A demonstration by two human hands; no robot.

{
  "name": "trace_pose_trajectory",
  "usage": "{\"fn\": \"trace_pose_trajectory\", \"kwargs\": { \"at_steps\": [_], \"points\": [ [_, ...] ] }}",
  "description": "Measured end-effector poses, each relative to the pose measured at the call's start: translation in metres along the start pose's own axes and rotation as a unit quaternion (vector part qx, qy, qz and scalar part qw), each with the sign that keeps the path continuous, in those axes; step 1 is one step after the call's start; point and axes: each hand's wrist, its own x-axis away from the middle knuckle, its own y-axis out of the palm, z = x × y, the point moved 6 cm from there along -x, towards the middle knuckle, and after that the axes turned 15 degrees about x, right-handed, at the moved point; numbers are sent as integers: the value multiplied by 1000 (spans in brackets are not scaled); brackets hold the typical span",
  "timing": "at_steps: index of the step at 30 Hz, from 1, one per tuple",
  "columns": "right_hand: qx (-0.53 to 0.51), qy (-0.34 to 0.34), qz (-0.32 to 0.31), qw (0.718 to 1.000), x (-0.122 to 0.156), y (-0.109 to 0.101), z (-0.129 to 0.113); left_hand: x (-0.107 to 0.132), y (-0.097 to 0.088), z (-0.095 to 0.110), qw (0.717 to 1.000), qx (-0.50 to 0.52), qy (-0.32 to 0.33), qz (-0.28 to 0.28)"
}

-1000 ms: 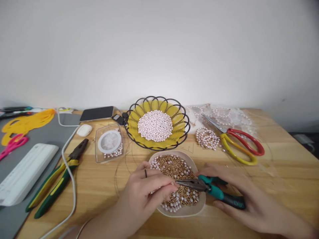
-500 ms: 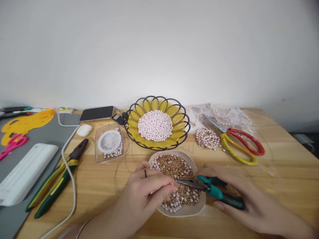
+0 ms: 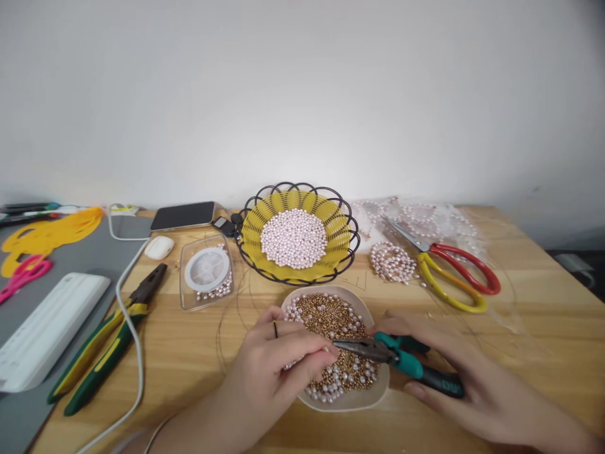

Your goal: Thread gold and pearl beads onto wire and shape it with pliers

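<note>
My right hand (image 3: pixel 454 372) grips needle-nose pliers (image 3: pixel 406 360) with green and black handles. Their jaws point left and meet the fingertips of my left hand (image 3: pixel 278 362). Thumb and forefinger of that hand are pinched round a small pearl bead (image 3: pixel 327 349), on what looks like a beaded strand; most of it is hidden by the fingers. Both hands are over a pale bowl (image 3: pixel 373 400), which holds gold and pearly pink bead strands (image 3: pixel 331 315).
Behind the bowl stands a yellow basket (image 3: pixel 343 252) of loose pearl beads. Scissors (image 3: pixel 454 277) and a coiled bead strand (image 3: pixel 392 262) lie right. Leftward are a clear box (image 3: pixel 207 270) with a spool, larger pliers (image 3: pixel 113 340), a white cable (image 3: pixel 139 353) and a phone (image 3: pixel 183 215).
</note>
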Motion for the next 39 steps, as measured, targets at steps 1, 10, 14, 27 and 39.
{"fn": "trace_pose_trajectory", "kwargs": {
  "at_steps": [1, 10, 14, 27, 39],
  "points": [
    [0, 0, 2, 1000, 0, 0, 0, 0, 0, 0, 1000, -2, -1, 1],
    [-10, -8, 6, 1000, -4, -2, -4, 0, 0, 0, 1000, 10, 7, 4],
    [-5, -3, 2, 1000, -4, -1, -3, -1, 0, 1, 1000, 8, 13, 8],
    [-6, 5, -3, 1000, 0, 1, 0, -3, -1, 2, 1000, 2, 5, 15],
    [-8, 4, -8, 1000, 3, 1, 1, -3, 0, 2, 1000, 4, 4, 5]
  ]
}}
